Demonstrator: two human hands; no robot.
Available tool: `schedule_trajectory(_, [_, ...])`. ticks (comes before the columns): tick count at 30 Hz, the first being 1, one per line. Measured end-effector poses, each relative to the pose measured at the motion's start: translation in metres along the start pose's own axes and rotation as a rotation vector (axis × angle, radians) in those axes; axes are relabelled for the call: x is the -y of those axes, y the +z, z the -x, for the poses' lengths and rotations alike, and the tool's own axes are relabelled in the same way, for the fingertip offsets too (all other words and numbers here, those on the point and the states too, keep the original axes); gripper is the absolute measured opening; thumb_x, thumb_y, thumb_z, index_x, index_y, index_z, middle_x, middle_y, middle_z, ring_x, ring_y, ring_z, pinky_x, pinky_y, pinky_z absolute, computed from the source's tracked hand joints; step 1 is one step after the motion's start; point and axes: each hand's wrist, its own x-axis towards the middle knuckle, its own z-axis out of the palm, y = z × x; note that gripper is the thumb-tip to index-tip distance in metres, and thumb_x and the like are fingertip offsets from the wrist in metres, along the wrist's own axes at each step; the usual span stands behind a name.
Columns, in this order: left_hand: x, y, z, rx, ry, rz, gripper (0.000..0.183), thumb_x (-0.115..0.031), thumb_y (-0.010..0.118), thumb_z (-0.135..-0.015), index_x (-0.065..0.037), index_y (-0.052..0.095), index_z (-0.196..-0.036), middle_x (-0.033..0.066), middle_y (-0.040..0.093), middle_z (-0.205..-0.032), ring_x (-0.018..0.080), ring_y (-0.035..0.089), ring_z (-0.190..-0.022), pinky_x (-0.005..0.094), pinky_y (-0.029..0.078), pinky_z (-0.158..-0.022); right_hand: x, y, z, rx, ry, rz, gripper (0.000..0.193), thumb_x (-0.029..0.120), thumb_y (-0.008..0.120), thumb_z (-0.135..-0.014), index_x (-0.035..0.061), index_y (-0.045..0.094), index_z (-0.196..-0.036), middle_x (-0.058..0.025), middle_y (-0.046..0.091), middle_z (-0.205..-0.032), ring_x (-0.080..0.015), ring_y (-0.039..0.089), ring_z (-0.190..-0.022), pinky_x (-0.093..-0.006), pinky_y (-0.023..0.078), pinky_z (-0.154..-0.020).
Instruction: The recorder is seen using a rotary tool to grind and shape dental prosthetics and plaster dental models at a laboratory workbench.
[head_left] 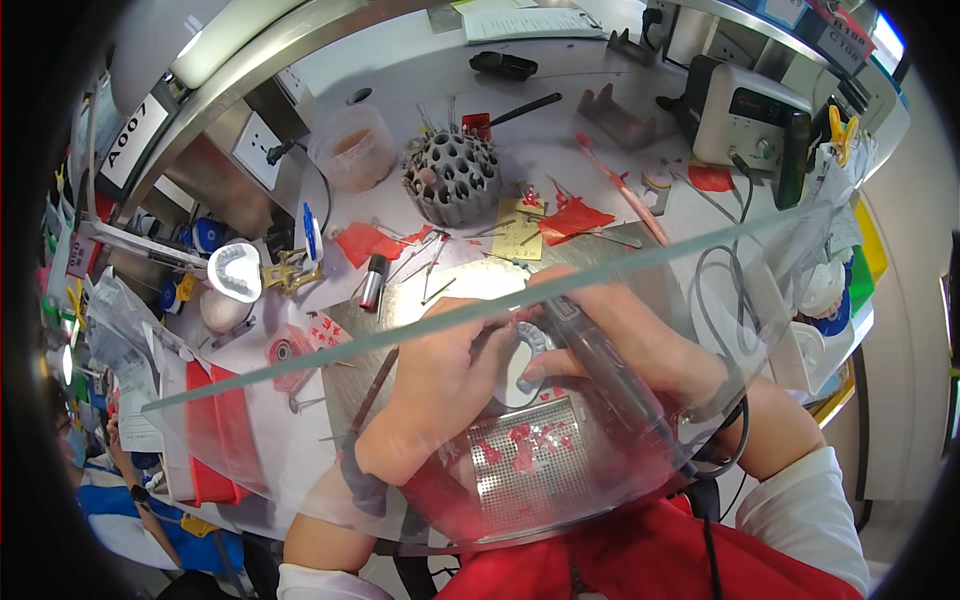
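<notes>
Both hands are together under a clear shield [700, 235] whose edge runs slantwise across the view. My left hand [440, 375] is closed on a pale dental cast [517, 372] with a row of grey teeth. In my right hand [625, 325] is a dark rotary handpiece [610, 365], its front end close to the cast. Fingers of the right hand also touch the cast's side. The handpiece's tip is hidden among the fingers. Below the cast lies a perforated metal grate [485, 475] with scraps of red wax [525, 450] on it.
A grey holder full of holes [450, 180] stands behind the hands beside a translucent tub [352, 145]. Red wax sheets [575, 218] and thin tools lie nearby. A control box [745, 115] stands back right, with a cable [705, 290] looping down. Red trays [215, 440] sit left.
</notes>
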Motion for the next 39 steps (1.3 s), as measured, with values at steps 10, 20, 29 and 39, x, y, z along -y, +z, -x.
schedule_trajectory(10, [-0.022, -0.016, 0.001, -0.104, -0.441, 1.01, 0.019, 0.009, 0.065, -0.085, 0.001, 0.064, -0.103, 0.0178, 0.07, -0.089, 0.0225, 0.069, -0.079, 0.0299, 0.053, -0.064, 0.031, -0.011, 0.016, -0.422, -0.013, -0.494, 0.055, 0.009, 0.071, -0.089, 0.0012, 0.049, -0.139, -0.0095, 0.067, -0.104, -0.0138, 0.062, -0.091, -0.0282, 0.051, -0.082])
schedule_trajectory(20, [-0.01, -0.012, 0.014, 0.1, -0.37, 1.668, 0.019, 0.01, 0.059, -0.093, 0.01, 0.064, -0.111, 0.0257, 0.07, -0.1, 0.0296, 0.072, -0.088, 0.0342, 0.059, -0.067, 0.051, -0.012, 0.033, -0.153, -0.151, -0.429, 0.033, 0.013, 0.068, -0.092, 0.0015, 0.051, -0.118, -0.0254, 0.065, -0.108, -0.0288, 0.069, -0.098, -0.0403, 0.054, -0.087])
schedule_trajectory(29, [-0.012, -0.011, 0.019, 0.111, -0.448, 1.567, 0.019, 0.009, 0.063, -0.091, 0.011, 0.066, -0.11, 0.0266, 0.071, -0.096, 0.0287, 0.072, -0.084, 0.0353, 0.061, -0.069, 0.044, 0.001, 0.03, -0.056, -0.329, -0.461, 0.034, 0.016, 0.067, -0.095, 0.001, 0.05, -0.12, -0.0379, 0.055, -0.13, -0.042, 0.059, -0.123, -0.0498, 0.049, -0.103])
schedule_trajectory(39, [-0.011, -0.009, 0.018, 0.13, -0.442, 1.476, 0.019, 0.01, 0.064, -0.09, 0.012, 0.067, -0.109, 0.0266, 0.071, -0.094, 0.027, 0.072, -0.081, 0.0346, 0.061, -0.069, 0.052, -0.008, 0.032, -0.051, -0.23, -0.264, 0.029, 0.017, 0.07, -0.093, 0.0, 0.056, -0.113, -0.0356, 0.061, -0.124, -0.04, 0.068, -0.109, -0.0449, 0.056, -0.093])
